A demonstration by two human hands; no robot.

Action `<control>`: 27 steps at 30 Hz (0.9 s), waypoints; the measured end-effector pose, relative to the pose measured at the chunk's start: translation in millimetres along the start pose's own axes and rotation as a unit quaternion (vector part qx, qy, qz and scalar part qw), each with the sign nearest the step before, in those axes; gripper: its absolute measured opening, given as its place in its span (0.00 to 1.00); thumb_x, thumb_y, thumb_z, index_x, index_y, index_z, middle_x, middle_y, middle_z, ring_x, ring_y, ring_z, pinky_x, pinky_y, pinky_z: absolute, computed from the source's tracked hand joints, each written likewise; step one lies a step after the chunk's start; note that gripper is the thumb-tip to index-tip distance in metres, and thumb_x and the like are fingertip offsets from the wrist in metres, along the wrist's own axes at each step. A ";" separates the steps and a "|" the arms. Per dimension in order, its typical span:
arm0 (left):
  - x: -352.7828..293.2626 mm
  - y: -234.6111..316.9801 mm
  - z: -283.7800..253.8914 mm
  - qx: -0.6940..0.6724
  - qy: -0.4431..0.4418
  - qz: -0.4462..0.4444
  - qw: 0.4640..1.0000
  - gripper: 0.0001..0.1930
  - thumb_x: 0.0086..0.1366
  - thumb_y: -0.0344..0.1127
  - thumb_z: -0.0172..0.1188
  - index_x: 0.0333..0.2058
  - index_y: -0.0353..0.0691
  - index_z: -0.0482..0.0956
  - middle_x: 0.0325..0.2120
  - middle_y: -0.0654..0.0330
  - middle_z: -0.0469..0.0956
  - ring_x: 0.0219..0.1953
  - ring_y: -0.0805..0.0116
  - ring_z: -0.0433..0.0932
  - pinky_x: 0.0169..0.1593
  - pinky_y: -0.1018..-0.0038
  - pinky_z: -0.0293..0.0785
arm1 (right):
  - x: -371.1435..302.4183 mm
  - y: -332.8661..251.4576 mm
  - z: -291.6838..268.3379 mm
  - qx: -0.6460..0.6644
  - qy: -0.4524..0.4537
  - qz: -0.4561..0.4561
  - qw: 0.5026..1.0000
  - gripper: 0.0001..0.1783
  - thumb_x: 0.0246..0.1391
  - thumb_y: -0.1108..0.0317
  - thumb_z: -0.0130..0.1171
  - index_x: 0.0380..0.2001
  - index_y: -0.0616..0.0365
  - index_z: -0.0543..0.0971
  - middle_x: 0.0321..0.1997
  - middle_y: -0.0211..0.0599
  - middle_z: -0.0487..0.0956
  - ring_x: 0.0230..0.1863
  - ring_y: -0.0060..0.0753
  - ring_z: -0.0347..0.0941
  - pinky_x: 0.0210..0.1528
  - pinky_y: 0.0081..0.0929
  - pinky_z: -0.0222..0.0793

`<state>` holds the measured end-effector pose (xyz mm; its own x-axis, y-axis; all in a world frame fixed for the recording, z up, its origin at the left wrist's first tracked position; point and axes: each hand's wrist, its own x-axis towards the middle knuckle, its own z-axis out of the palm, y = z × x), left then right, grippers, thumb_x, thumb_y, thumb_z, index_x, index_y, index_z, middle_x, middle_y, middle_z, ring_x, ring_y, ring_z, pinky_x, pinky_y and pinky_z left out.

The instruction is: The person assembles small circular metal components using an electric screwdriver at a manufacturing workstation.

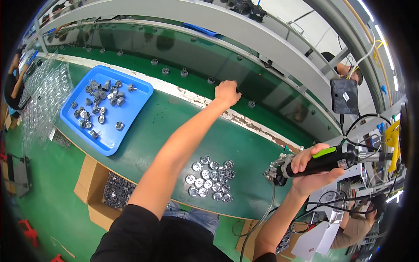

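My left hand (228, 93) reaches out over the green conveyor belt (195, 75) past its pale, worn edge strip. Its fingers are curled closed; a bit of something dark shows at the fingertips, too hidden to name. My right hand (312, 171) is wrapped around a black power screwdriver (325, 159) with a green lever, its metal head pointing left above the bench. On the green bench (144, 150), between my forearms, lies a cluster of round parts (210, 178) with shiny faces. Similar small grey round parts (184, 73) are spaced along the belt.
A blue tray (114, 142) holding loose grey parts sits on the left of the bench. Below are a cardboard box (94, 192) of dark parts and clear plastic bags (41, 100). Cables (271, 209) hang by the screwdriver. A grey frame (244, 28) spans the belt; other people work nearby.
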<state>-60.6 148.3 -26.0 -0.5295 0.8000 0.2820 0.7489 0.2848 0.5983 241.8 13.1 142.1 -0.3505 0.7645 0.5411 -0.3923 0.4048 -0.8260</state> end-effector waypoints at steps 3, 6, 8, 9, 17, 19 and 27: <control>-21.5 9.2 -18.3 -0.082 -0.081 0.108 0.987 0.22 0.58 0.48 0.74 0.48 0.43 0.86 0.43 0.53 0.85 0.49 0.52 0.84 0.51 0.56 0.82 | 3.7 -1.5 -5.2 -0.004 0.007 0.014 1.000 0.52 0.54 0.11 0.46 0.38 0.59 0.71 0.14 0.30 0.64 0.13 0.27 0.63 0.17 0.24 0.63; -64.6 8.3 -47.2 -0.160 -0.244 0.327 0.899 0.19 0.59 0.44 0.74 0.45 0.42 0.85 0.39 0.56 0.81 0.45 0.55 0.81 0.51 0.60 0.78 | 10.9 2.4 -5.0 0.033 0.027 -0.028 0.999 0.57 0.51 0.08 0.43 0.38 0.63 0.72 0.16 0.34 0.68 0.14 0.36 0.70 0.21 0.38 0.73; -89.7 4.5 -60.5 -0.193 -0.288 0.405 0.846 0.15 0.61 0.40 0.74 0.43 0.40 0.84 0.38 0.57 0.79 0.46 0.58 0.79 0.54 0.62 0.75 | 17.0 2.5 -2.7 0.062 0.023 -0.036 0.997 0.59 0.50 0.08 0.42 0.39 0.65 0.74 0.20 0.36 0.72 0.18 0.44 0.78 0.25 0.46 0.81; -101.3 9.1 -66.8 -0.196 -0.317 0.407 0.834 0.16 0.60 0.41 0.74 0.43 0.40 0.85 0.38 0.58 0.79 0.46 0.58 0.78 0.55 0.61 0.74 | 17.5 2.3 -3.2 0.075 0.001 -0.026 0.997 0.61 0.48 0.06 0.42 0.42 0.65 0.74 0.21 0.40 0.74 0.20 0.47 0.80 0.24 0.46 0.81; -127.0 10.7 -74.6 -0.206 -0.419 0.408 0.785 0.17 0.57 0.44 0.78 0.45 0.48 0.90 0.40 0.70 0.82 0.49 0.66 0.74 0.57 0.66 0.64 | 14.1 17.9 12.7 0.114 -0.143 -0.041 0.982 0.58 0.50 0.09 0.47 0.50 0.60 0.73 0.21 0.28 0.72 0.14 0.21 0.66 0.18 0.22 0.66; -126.9 8.0 -76.0 -0.202 -0.426 0.407 0.783 0.17 0.57 0.44 0.78 0.44 0.47 0.90 0.41 0.71 0.82 0.49 0.66 0.74 0.57 0.66 0.63 | 12.4 24.3 15.6 0.109 -0.141 -0.040 0.983 0.59 0.50 0.07 0.45 0.52 0.59 0.74 0.21 0.26 0.71 0.14 0.22 0.65 0.20 0.23 0.66; -128.1 7.1 -72.6 -0.187 -0.422 0.423 0.779 0.17 0.58 0.46 0.77 0.43 0.46 0.90 0.42 0.72 0.82 0.48 0.66 0.72 0.56 0.66 0.63 | 7.6 29.7 20.9 0.062 -0.108 -0.009 0.992 0.61 0.49 0.05 0.39 0.51 0.58 0.74 0.21 0.25 0.70 0.15 0.22 0.64 0.23 0.25 0.64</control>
<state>-16.4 9.5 -3.4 0.6611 0.7245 0.1952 0.4346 -0.5818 0.6875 209.6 20.4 124.9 -0.5118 0.6267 0.5876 -0.4975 0.3415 -0.7975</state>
